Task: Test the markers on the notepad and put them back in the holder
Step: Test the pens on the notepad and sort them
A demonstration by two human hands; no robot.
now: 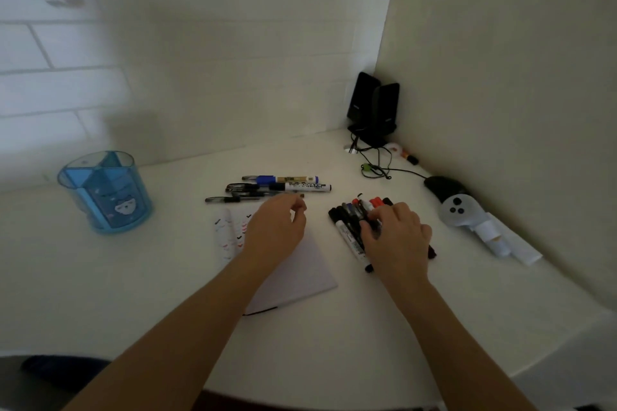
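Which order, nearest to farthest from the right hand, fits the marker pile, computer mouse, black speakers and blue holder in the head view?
1. Marker pile: under the right hand.
2. Computer mouse: just right.
3. Black speakers: back corner.
4. Blue holder: far left.

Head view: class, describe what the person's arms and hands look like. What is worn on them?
Both forearms are bare down to the frame's lower edge, and no sleeves show. The left hand and right hand wear no gloves, and no watch or bracelet shows at either wrist. The fingers are too blurred to tell about rings.
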